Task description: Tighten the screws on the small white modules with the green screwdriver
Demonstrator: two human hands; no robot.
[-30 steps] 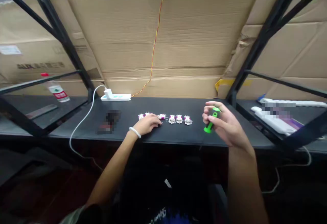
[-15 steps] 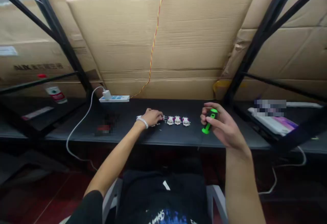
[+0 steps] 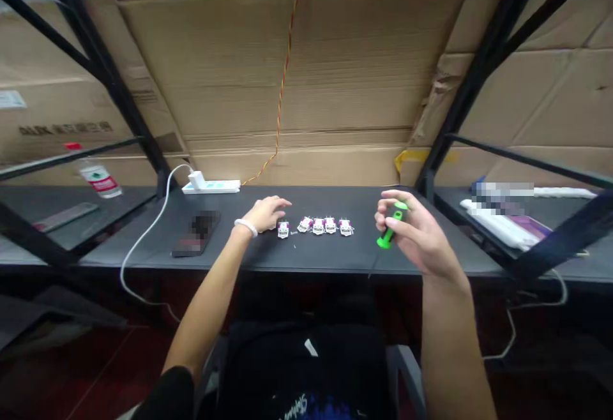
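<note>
In the head view my right hand [image 3: 421, 238] is closed around a green and black screwdriver [image 3: 393, 227], its thin shaft pointing down toward the front of the table. My left hand [image 3: 265, 214] lies low over the table with its fingers stretched out to the right, and I see nothing in it. Just right of its thumb sits a small white and purple part [image 3: 283, 230]. Several similar white and purple parts [image 3: 318, 226] form a row farther right. Tiny loose bits [image 3: 294, 233] lie between that row and the single part.
On the black table [image 3: 325, 257] a dark phone [image 3: 196, 235] lies at the left. Behind it are a white power strip [image 3: 218, 186] and a cable [image 3: 143, 235]. A bottle [image 3: 101, 180] stands tilted beyond the left frame post. Cardboard [image 3: 345, 75] closes off the back.
My left hand has drawn back to the left and its fingers have straightened, leaving a white and purple part in the open beside it. The right hand still holds the screwdriver in nearly the same place.
</note>
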